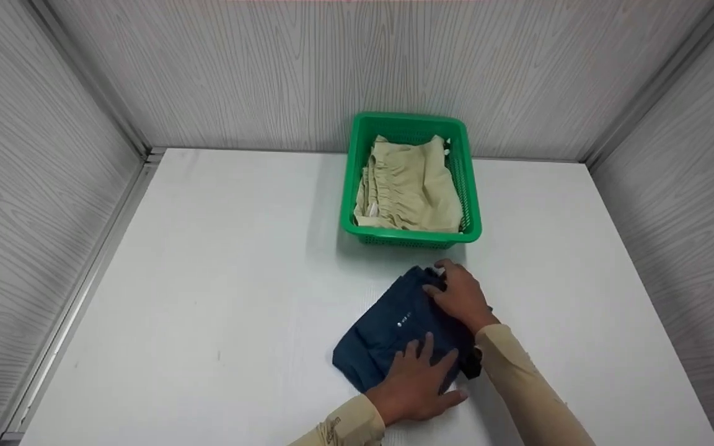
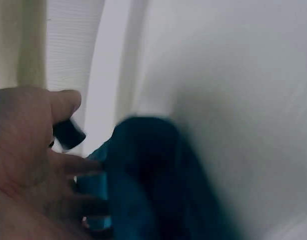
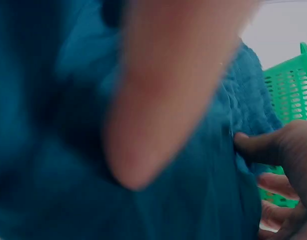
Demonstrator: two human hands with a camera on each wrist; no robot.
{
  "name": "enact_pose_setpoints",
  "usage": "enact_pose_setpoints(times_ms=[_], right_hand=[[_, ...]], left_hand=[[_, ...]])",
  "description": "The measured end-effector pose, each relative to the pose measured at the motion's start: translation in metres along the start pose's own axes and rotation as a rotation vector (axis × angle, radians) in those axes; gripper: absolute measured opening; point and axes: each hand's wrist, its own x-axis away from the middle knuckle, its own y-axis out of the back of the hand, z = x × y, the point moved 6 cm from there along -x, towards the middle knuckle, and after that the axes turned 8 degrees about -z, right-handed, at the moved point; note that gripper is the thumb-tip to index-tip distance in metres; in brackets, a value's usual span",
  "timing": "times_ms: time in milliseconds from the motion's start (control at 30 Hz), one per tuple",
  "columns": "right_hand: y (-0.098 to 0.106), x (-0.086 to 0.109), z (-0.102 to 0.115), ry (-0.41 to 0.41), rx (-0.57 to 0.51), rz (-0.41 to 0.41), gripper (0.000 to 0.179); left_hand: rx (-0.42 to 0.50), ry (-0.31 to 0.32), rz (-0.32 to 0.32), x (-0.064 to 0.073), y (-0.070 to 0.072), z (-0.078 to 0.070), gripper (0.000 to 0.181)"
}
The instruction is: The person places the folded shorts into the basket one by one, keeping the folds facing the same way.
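Note:
A folded dark blue garment [image 1: 388,316] with a small white print lies slantwise on the table. My left hand [image 1: 416,384] rests on its near part, fingers spread and straight, thumb out past the cloth. At the far right corner my right hand [image 1: 461,296] pinches the garment's edge. In the right wrist view its thumb lies on top of the blue cloth [image 3: 203,190], beside a gathered band, with the other fingers behind the edge. A blurred finger crosses close to that camera. The left wrist view shows a rounded blue fold [image 2: 148,150] by my fingers.
Behind the garment a green plastic basket [image 1: 413,236] stands near the back wall, holding folded beige clothing [image 1: 416,183] with a gathered edge. A white table [image 1: 208,279] carries everything, with grey wood-grain panels [image 1: 239,74] at the back and both sides.

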Motion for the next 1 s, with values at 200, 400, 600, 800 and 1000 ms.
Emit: enact_pose_setpoints(times_ms=[200, 400, 600, 800, 1000], right_hand=[[0.028, 0.016, -0.030, -0.123, 0.027, -0.025, 0.059], [0.040, 0.045, -0.057, -0.311, -0.065, 0.098, 0.081], [0.033, 0.062, -0.061, -0.396, -0.207, 0.192, 0.083], [0.028, 0.055, -0.056, -0.404, -0.304, 0.127, 0.079], [0.024, 0.049, -0.061, -0.496, -0.412, 0.092, 0.087]], left_hand=[[0.110, -0.071, -0.108, 0.005, 0.028, 0.025, 0.063], [0.051, 0.045, -0.470, 0.002, 0.065, 0.068, 0.058], [0.214, 0.116, -0.446, -0.001, 0.067, 0.089, 0.058], [0.371, 0.159, -0.418, 0.002, 0.061, 0.091, 0.060], [0.537, 0.238, -0.430, 0.005, 0.054, 0.094, 0.067]])
